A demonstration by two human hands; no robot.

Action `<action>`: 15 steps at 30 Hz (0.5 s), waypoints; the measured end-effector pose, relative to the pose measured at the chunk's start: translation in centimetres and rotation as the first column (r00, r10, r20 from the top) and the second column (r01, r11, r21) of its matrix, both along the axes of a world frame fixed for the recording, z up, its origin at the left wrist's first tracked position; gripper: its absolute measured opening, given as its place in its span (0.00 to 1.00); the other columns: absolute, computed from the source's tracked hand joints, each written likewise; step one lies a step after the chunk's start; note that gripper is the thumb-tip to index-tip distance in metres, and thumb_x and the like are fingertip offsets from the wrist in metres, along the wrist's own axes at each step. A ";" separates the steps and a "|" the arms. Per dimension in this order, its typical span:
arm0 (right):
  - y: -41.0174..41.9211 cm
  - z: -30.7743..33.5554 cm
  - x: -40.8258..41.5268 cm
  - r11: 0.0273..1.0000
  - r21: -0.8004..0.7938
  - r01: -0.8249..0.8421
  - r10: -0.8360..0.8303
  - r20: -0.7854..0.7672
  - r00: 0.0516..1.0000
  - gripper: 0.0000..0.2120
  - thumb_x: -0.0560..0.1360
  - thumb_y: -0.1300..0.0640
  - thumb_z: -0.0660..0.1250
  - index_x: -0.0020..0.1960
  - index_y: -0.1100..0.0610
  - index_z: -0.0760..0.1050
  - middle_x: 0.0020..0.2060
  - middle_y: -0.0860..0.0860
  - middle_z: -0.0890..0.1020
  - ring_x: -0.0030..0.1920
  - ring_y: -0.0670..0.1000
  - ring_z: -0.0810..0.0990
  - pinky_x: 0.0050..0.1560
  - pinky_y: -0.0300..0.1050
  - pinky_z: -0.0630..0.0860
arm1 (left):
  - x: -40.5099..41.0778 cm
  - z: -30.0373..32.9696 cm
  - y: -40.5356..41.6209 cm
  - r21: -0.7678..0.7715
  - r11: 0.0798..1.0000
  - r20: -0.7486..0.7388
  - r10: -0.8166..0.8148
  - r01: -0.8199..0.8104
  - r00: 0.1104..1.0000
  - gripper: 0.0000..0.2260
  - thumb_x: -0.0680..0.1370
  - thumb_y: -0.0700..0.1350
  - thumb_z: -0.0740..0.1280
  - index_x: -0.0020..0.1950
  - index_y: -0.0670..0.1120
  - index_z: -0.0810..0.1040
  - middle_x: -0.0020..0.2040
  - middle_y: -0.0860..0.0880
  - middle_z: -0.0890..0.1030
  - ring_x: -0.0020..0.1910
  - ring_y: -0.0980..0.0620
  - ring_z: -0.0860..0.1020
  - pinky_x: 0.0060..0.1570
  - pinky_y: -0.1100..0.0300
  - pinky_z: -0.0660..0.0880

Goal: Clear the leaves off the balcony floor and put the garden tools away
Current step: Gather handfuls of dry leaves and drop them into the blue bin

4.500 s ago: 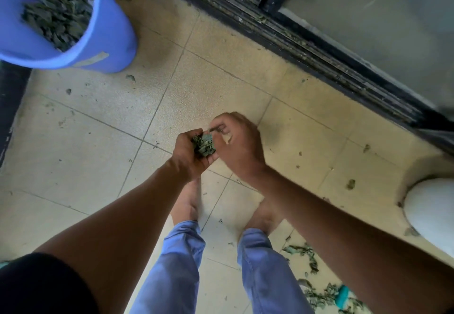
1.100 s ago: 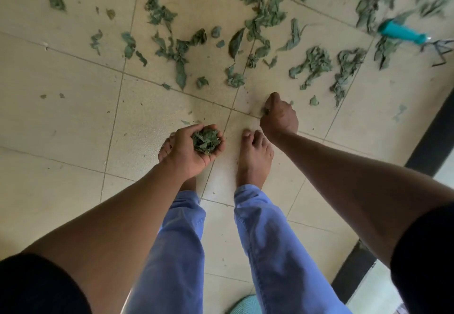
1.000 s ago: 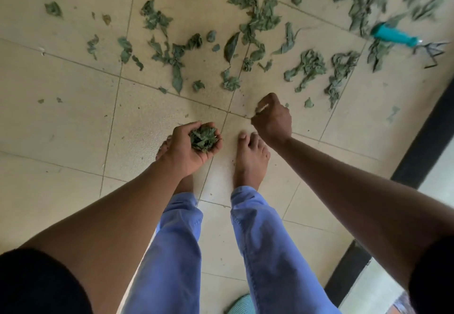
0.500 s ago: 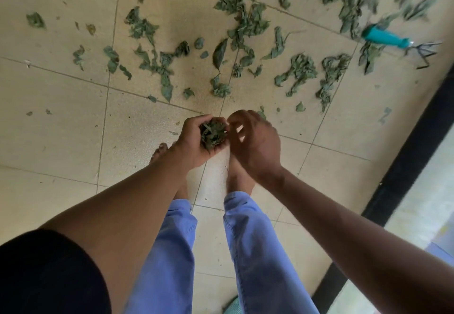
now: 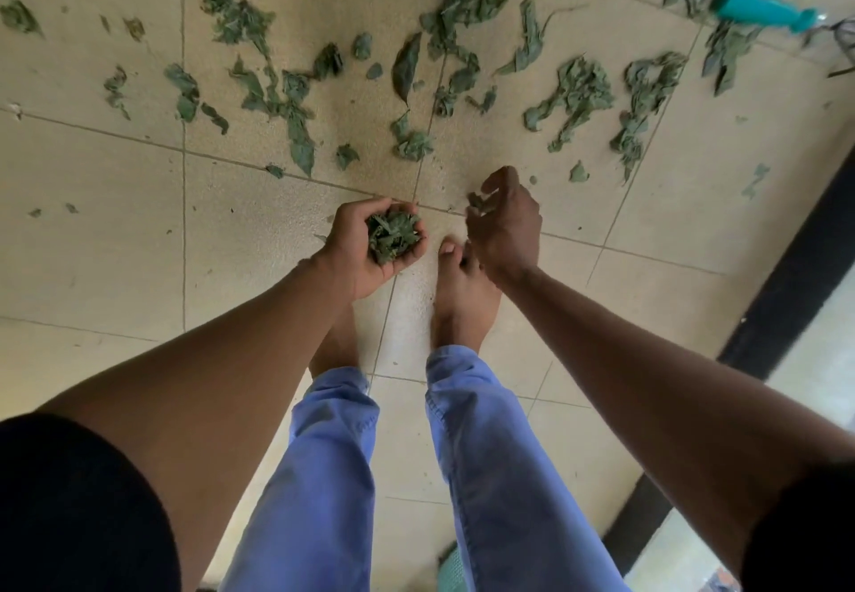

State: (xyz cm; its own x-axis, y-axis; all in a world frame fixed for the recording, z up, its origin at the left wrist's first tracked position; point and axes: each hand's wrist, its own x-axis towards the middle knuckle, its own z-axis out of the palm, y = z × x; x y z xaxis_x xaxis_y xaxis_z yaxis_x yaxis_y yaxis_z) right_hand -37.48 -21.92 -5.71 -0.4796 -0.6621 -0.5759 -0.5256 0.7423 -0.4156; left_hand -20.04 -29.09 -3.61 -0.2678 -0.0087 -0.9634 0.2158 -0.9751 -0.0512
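My left hand (image 5: 365, 244) is cupped palm-up just above my feet and grips a clump of green leaves (image 5: 393, 232). Beside it, my right hand (image 5: 506, 221) hovers low over the tiles with its fingers curled, pinching a small leaf scrap (image 5: 476, 202) at the fingertips. Several loose dried leaves (image 5: 573, 91) are scattered over the beige floor tiles (image 5: 115, 244) ahead of me. A teal-handled hand rake (image 5: 758, 10) lies among the leaves at the top right, its dark tines reaching to the frame edge.
My bare feet (image 5: 462, 295) and blue trouser legs stand on the tiles below the hands. A black door track (image 5: 786, 304) runs diagonally down the right side. A pale teal object (image 5: 451, 563) peeks out at the bottom edge.
My right hand has left the left hand's clump and moved right and forward toward the floor. The left hand still holds its leaves. The view has shifted closer to the scattered leaves.
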 end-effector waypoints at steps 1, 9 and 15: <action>-0.1 1.1 0.6 0.996 -0.084 0.003 0.001 0.048 0.999 0.10 0.74 0.63 0.70 0.51 0.55 0.72 0.43 0.51 0.80 0.42 0.54 0.79 0.38 0.47 0.73 | -0.1 0.2 0.1 -0.001 1.000 0.001 -0.014 0.014 1.000 0.16 0.84 0.46 0.59 0.45 0.39 0.81 0.41 0.42 0.81 0.42 0.46 0.82 0.45 0.53 0.83; 0.2 7.5 3.9 0.955 -0.235 -0.179 0.233 0.227 0.946 0.03 0.75 0.52 0.67 0.49 0.47 0.74 0.43 0.46 0.79 0.40 0.49 0.78 0.40 0.51 0.78 | -2.7 1.1 -0.3 0.004 0.997 -0.019 -0.074 0.074 0.997 0.16 0.84 0.47 0.58 0.40 0.45 0.77 0.34 0.48 0.81 0.34 0.51 0.81 0.34 0.64 0.79; 0.3 4.4 -3.5 0.974 -0.226 -0.016 0.005 -0.049 0.999 0.08 0.77 0.60 0.67 0.55 0.55 0.77 0.51 0.52 0.79 0.45 0.52 0.81 0.40 0.40 0.70 | -5.3 0.7 -0.3 -0.002 0.996 -0.079 -0.088 0.088 0.993 0.16 0.84 0.47 0.58 0.45 0.40 0.80 0.41 0.42 0.81 0.43 0.46 0.81 0.44 0.54 0.83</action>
State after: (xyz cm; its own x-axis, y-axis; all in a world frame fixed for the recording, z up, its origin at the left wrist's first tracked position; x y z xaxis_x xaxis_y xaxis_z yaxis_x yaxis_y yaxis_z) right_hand -41.00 -21.62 -1.34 -0.4954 -0.7778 -0.3867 -0.5563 0.6260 -0.5465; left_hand -25.38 -29.40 -2.87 -0.3431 0.0192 -0.9391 0.1248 -0.9900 -0.0658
